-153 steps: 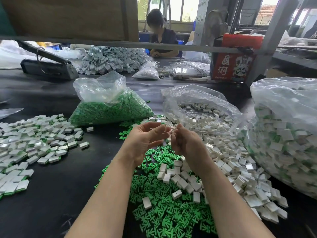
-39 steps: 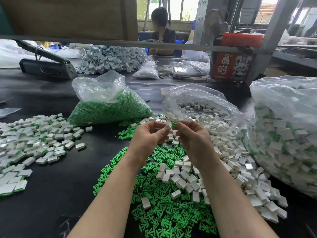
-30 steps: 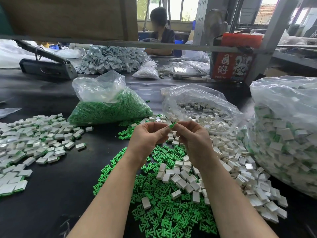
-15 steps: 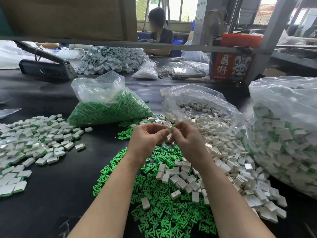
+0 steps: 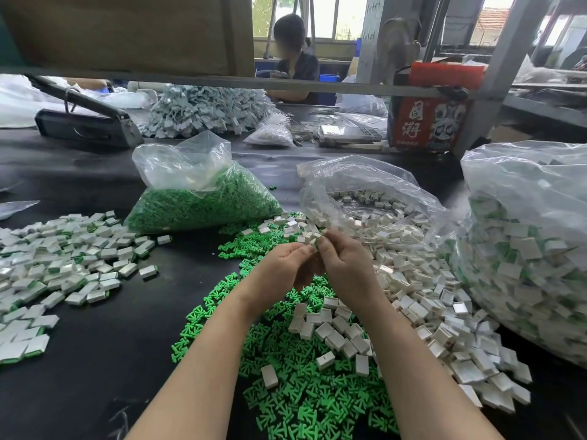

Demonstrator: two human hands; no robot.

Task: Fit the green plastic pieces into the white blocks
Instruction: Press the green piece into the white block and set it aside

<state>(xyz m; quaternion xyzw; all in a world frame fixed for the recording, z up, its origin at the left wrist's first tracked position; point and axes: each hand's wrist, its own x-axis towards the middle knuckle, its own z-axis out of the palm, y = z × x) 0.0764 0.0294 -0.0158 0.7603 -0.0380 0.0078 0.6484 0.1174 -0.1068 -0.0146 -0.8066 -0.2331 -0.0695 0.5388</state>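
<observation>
My left hand (image 5: pixel 281 269) and my right hand (image 5: pixel 347 265) meet fingertip to fingertip above the table. The left fingers pinch a small white block (image 5: pixel 313 237). The right thumb and fingers pinch a green piece (image 5: pixel 316 243) against it, with only a sliver of green showing. Below my wrists lies a heap of loose green pieces (image 5: pixel 301 395), with several loose white blocks (image 5: pixel 413 300) on it and spreading to the right. On the left is a pile of white blocks with green edges (image 5: pixel 63 262).
A bag of green pieces (image 5: pixel 197 204) and an open bag of white blocks (image 5: pixel 374 201) stand behind my hands. A big bag of fitted blocks (image 5: pixel 527 249) fills the right. Farther back are a black sealer (image 5: pixel 85 125), a grey heap (image 5: pixel 203 109), a red box (image 5: pixel 428 122) and a seated person (image 5: pixel 293 58).
My hands have drawn together. The green piece that stood out between the fingertips a second ago is now almost hidden against the white block.
</observation>
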